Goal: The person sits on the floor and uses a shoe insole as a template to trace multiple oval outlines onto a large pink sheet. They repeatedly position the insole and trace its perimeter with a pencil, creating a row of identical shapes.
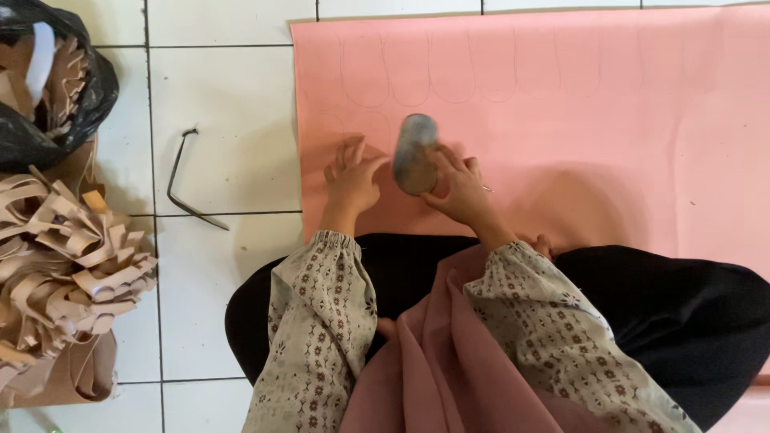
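Now both hands – left hand [350, 180], right hand [461, 188] – steady template [415, 154]

White floor tiles [233, 120] with dark grout are lying left of the grip; a bent metal rod [183, 180], tan strips [64, 256] and a black bag [48, 88] are sitting farther left.

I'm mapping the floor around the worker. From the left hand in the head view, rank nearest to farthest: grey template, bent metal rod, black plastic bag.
1. Grey template: beside the left hand, on the pink sheet.
2. Bent metal rod: on the tiles, further left.
3. Black plastic bag: top-left corner.
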A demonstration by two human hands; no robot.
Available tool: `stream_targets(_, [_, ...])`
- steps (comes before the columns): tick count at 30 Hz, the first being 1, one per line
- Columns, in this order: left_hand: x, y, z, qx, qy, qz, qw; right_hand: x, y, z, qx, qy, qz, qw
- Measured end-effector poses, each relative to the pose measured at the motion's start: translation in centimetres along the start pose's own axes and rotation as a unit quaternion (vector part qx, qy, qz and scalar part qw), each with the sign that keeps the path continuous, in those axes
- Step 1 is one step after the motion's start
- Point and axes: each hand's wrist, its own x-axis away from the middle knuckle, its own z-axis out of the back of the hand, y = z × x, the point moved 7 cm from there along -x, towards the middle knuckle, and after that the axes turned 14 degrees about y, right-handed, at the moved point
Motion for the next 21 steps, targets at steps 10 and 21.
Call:
stream_targets(10, [0.12, 0.32, 0.52, 0.028, -0.012, 0.015, 0.999, -0.63, -0.14, -0.56, 0.024, 0.013, 0.031, 0.999])
stream_targets(21, [-0.07, 0.19, 0.16, 0.016, -0.013, 0.011, 1.0, -0.58, -0.28, -0.76, 0.047, 0.008, 0.028, 0.998])
